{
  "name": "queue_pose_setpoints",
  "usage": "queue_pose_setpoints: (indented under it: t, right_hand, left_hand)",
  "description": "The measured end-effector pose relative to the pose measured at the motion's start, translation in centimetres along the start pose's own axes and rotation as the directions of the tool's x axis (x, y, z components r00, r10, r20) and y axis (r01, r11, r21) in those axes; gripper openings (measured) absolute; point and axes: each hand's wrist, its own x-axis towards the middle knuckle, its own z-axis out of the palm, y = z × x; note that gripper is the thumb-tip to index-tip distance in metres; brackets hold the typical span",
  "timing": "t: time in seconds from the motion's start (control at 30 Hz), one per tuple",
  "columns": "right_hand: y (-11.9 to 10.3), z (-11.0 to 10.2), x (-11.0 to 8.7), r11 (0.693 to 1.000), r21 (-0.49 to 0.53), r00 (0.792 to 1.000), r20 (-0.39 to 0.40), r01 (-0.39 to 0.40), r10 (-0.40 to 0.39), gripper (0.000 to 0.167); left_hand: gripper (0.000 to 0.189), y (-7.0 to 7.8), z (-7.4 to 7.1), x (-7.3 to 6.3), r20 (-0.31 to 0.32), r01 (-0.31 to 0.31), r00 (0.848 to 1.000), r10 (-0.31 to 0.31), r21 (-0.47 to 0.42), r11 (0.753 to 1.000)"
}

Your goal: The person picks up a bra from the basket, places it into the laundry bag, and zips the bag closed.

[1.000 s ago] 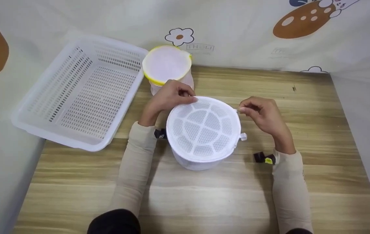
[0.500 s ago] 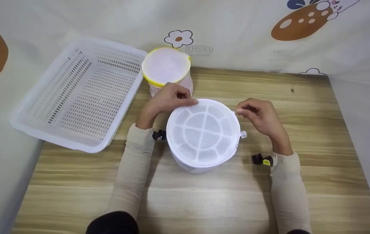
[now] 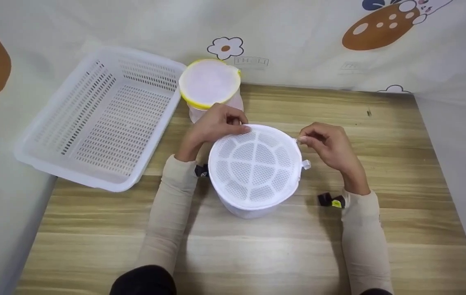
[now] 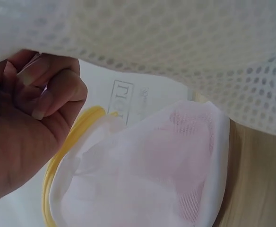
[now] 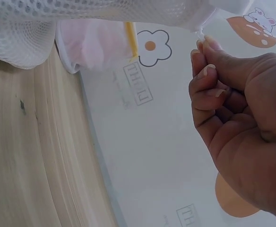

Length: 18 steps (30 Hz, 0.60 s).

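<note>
A white mesh laundry bag [image 3: 253,168], round and drum-shaped, stands on the table between the hands with its ribbed lid facing up. At its far left rim my left hand [image 3: 218,123] pinches the edge between thumb and fingers. My right hand [image 3: 327,143] pinches a small white zipper pull [image 5: 201,35] at the rim's right side; the fingertips cover most of it. A short white fabric loop [image 3: 306,164] sticks out below that spot. In the left wrist view the mesh wall hides part of the left fingertips.
Behind the left hand stands a second laundry bag [image 3: 210,82], pinkish with yellow trim. A white perforated plastic basket [image 3: 134,180] sits at the left, near that bag. Patterned cloth [image 3: 298,53] borders the wooden table [image 3: 413,229] at the back and sides.
Both hands keep their hold on the rim and the zipper pull. The white bag has turned slightly, its lid ribs at a different angle.
</note>
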Motion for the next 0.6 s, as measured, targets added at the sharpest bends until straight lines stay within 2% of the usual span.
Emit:
queue_pose_setpoints:
  t: [0.1, 0.27, 0.43, 0.6]
  right_hand:
    - [0.0, 0.0, 0.1, 1.0, 0.006, 1.0, 0.011, 0.008, -0.008, 0.007]
    - [0.0, -0.1, 0.1, 1.0, 0.013, 0.999, 0.024, 0.028, -0.028, 0.005]
    - [0.1, -0.1, 0.2, 0.998, 0.015, 0.998, 0.019, 0.063, -0.064, 0.002]
    - [0.2, -0.1, 0.0, 0.996, -0.001, 0.996, -0.002, 0.09, -0.09, 0.008]
  left_hand:
    - [0.01, -0.3, -0.7, -0.3, -0.043, 0.018, 0.999, -0.019, -0.014, 1.0]
    - [0.011, -0.5, -1.5, -0.8, -0.104, 0.054, 0.993, -0.051, 0.022, 0.998]
    - [0.012, -0.7, -1.6, -0.7, -0.13, 0.051, 0.99, -0.047, 0.031, 0.998]
    - [0.011, -0.7, -1.5, -0.5, -0.175, 0.045, 0.984, -0.039, 0.033, 0.998]
